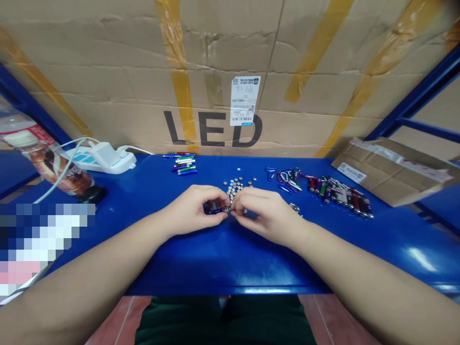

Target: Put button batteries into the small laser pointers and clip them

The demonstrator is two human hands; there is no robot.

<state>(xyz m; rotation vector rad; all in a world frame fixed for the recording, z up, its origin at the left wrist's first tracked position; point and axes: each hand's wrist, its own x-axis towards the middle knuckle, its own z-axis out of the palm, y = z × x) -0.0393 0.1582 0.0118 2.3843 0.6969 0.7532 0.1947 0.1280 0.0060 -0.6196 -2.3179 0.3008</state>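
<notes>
My left hand [192,208] holds a small dark blue tube, likely a mini flashlight [214,209], between fingers and thumb. My right hand [266,213] pinches the tube's silver end, and its fingertips hide what is there. Just beyond my hands lies a heap of silver button cells [234,188]. Further back stands a row of thin coloured tubes [184,164]. To the right, several mini flashlights on carabiner clips [334,195] lie side by side. A few small metal parts [295,208] sit beside my right hand.
The blue work table [230,273] has a front edge near my body. A white power strip [104,158] with cables, a plastic drink bottle [46,160] and a black object [92,194] are at back left. A flattened cardboard box [391,170] lies at right, and a large carton [230,62] stands behind.
</notes>
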